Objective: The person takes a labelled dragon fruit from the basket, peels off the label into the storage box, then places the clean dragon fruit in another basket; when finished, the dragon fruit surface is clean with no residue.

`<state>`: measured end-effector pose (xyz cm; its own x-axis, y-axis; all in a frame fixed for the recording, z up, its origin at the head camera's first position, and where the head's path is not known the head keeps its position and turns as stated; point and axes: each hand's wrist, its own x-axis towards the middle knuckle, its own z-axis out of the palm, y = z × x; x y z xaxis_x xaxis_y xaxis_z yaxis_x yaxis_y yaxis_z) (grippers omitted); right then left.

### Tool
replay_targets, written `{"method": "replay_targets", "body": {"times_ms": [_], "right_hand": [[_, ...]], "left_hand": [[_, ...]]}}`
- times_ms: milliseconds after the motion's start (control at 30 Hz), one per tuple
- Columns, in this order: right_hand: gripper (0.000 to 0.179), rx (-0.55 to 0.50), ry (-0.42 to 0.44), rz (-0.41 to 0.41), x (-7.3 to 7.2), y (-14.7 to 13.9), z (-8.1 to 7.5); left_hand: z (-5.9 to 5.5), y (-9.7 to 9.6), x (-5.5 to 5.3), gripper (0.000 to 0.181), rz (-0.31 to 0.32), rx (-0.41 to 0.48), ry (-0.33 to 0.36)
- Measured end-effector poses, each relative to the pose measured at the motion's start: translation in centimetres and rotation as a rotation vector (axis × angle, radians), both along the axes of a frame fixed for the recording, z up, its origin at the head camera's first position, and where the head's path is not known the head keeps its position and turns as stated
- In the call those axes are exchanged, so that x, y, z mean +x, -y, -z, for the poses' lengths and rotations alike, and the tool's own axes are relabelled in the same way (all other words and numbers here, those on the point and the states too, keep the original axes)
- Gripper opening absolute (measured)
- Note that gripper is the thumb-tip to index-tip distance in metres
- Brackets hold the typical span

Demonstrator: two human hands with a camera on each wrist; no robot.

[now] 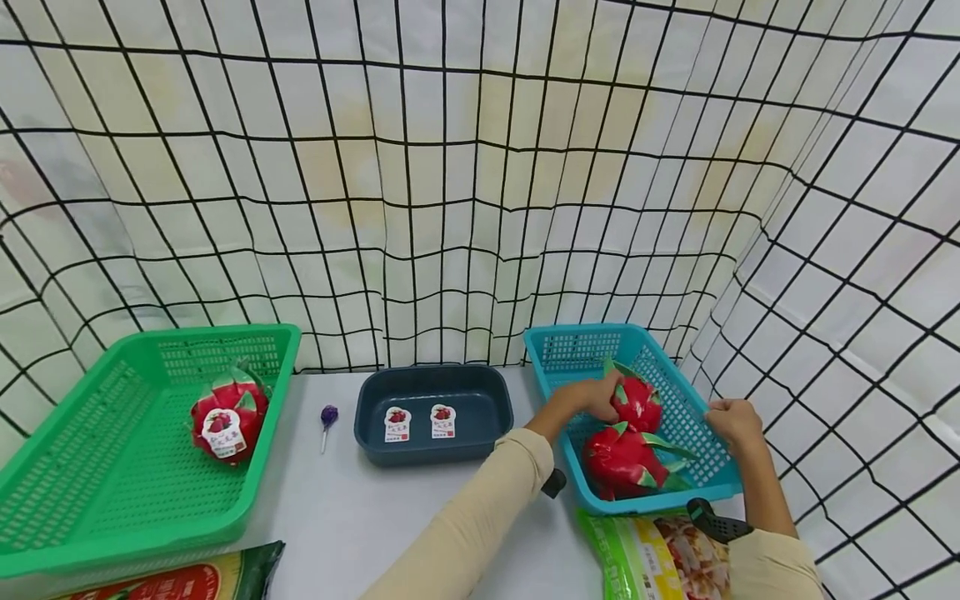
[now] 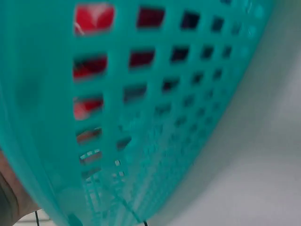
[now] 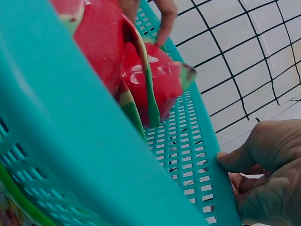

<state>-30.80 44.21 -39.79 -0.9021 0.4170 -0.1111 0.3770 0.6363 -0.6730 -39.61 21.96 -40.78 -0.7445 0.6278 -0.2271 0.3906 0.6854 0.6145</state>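
Observation:
My left hand (image 1: pixel 602 397) reaches over the near side of the blue basket (image 1: pixel 592 504) and grips the farther dragon fruit (image 1: pixel 639 406), its fingertips at the fruit's far end in the right wrist view. A second dragon fruit (image 1: pixel 621 461), red with green leafy tips, lies closer in the same basket. On the basket's right rim, my right hand (image 1: pixel 738 423) pinches the edge between thumb and fingers; the right wrist view shows this hand (image 3: pixel 270 169) close up. The left wrist view is mostly filled by the basket's perforated side (image 2: pixel 42 94), with red fruit showing through the holes.
A green basket (image 1: pixel 258 467) at left holds a labelled dragon fruit (image 1: pixel 228 417). Between the baskets are a lollipop (image 1: pixel 327 417) and a dark blue tray (image 1: pixel 432 454) with two stickers (image 1: pixel 397 424). Packaged bags (image 1: pixel 637 554) lie in front. Black netting (image 1: pixel 450 200) stands behind.

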Motion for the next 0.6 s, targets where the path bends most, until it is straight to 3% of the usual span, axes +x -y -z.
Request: {"method": "replay_targets", "body": {"times_ms": [133, 267, 400, 600], "right_hand": [[0.048, -0.014, 0.008, 0.002, -0.1, -0.2, 0.0], [0.048, -0.02, 0.027, 0.009, -0.2, 0.2, -0.2], [0.049, -0.018, 0.04, 0.011, -0.1, 0.2, -0.4], [0.045, -0.032, 0.03, 0.023, 0.0, 0.1, -0.3]], "left_hand": [[0.3, -1.0, 0.1, 0.077, 0.047, 0.078, 0.066], [0.3, -1.0, 0.0, 0.074, 0.028, 0.159, 0.117], [0.2, -0.9, 0.0, 0.069, -0.03, 0.2, 0.168], [-0.4, 0.2, 0.0, 0.064, -0.033, 0.2, 0.168]]}}
